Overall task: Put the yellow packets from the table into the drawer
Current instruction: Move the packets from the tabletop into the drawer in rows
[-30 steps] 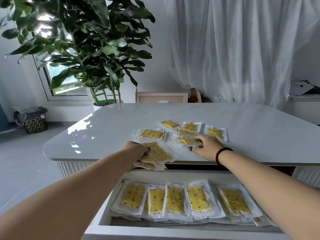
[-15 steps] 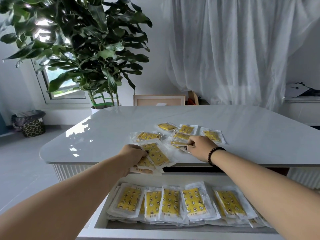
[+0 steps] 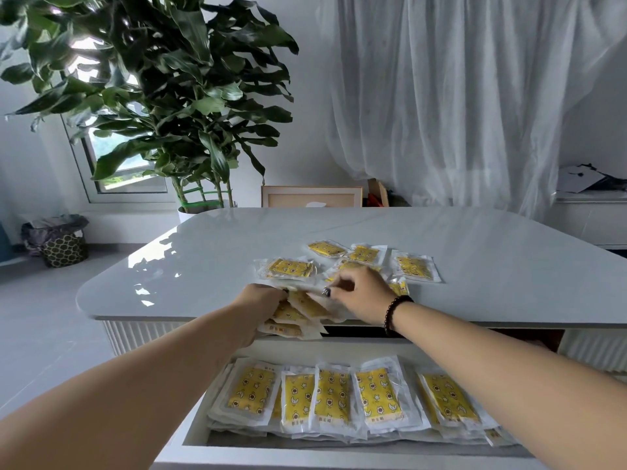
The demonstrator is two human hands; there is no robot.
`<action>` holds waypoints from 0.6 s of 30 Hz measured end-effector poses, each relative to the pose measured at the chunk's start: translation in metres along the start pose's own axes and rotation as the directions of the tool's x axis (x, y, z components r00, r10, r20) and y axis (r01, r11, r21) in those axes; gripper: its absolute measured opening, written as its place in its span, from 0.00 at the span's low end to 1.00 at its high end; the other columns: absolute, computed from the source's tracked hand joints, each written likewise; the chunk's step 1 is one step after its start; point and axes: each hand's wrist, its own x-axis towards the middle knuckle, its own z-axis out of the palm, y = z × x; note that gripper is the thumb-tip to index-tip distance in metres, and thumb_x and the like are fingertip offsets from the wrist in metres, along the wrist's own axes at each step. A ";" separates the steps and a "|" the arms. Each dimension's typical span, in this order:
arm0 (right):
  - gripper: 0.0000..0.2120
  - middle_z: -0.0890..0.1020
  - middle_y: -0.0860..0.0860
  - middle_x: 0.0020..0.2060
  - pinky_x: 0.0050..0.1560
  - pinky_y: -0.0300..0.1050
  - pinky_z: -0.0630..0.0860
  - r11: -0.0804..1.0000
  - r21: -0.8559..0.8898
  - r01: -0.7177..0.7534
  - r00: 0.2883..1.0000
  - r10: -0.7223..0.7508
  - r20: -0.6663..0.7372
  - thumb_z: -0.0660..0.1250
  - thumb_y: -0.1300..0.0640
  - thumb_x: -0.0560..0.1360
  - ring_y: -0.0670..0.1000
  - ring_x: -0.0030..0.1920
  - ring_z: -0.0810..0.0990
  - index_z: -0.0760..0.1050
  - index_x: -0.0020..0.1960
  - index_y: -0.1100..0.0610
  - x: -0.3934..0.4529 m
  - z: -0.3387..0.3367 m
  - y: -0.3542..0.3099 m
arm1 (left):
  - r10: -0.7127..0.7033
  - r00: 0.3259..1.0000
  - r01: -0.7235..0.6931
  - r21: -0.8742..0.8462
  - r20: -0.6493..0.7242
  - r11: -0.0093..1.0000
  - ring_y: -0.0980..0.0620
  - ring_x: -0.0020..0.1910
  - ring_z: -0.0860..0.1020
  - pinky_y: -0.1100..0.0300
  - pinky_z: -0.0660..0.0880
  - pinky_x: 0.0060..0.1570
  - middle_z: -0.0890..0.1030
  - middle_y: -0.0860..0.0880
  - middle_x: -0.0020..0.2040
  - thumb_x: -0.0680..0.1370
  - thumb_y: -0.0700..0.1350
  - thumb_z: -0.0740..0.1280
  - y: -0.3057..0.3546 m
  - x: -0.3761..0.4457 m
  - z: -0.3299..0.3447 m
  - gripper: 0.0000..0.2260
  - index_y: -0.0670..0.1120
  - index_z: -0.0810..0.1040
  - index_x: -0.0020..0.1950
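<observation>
White curtains and a leafy plant fill the top of the frame behind my pale table. Below it, at the bottom, the open drawer holds a row of yellow packets. More loose packets lie at the table's centre. My left hand grips a stack of packets at the table's near edge, fingers closed on it. My right hand pinches one packet onto that stack.

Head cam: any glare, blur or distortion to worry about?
Head view: window glare on the table at its left corner; backlit plant leaves dark; right hand slightly motion-blurred; wide-angle bends the table edge; packets in the drawer sharp.
</observation>
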 end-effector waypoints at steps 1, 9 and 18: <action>0.06 0.80 0.47 0.42 0.46 0.34 0.73 1.000 0.023 -0.003 0.998 0.001 0.068 0.66 0.59 0.77 0.43 0.43 0.77 0.81 0.47 0.59 -0.002 0.006 -0.002 | -0.014 1.000 0.014 -0.018 -0.012 1.000 0.36 0.48 0.83 0.40 0.79 0.51 0.84 0.36 0.49 0.76 0.49 0.66 -0.002 0.004 0.000 0.14 0.40 0.82 0.52; 0.13 0.83 0.50 0.49 0.59 0.44 0.77 0.958 0.268 -0.099 0.995 0.087 0.055 0.69 0.68 0.71 0.48 0.52 0.81 0.80 0.52 0.56 -0.002 0.017 -0.001 | 0.031 0.999 -0.032 0.038 0.024 0.999 0.40 0.42 0.83 0.43 0.80 0.50 0.84 0.37 0.48 0.75 0.40 0.71 0.001 -0.005 -0.004 0.05 0.38 0.81 0.48; 0.39 0.77 0.53 0.59 0.63 0.46 0.72 0.812 0.491 -0.317 0.948 0.292 0.129 0.78 0.55 0.66 0.52 0.60 0.75 0.63 0.71 0.60 0.015 0.011 0.001 | 0.268 0.963 -0.268 0.018 -0.002 0.963 0.44 0.42 0.84 0.49 0.82 0.47 0.84 0.44 0.44 0.77 0.43 0.69 0.005 -0.001 -0.003 0.01 0.48 0.80 0.47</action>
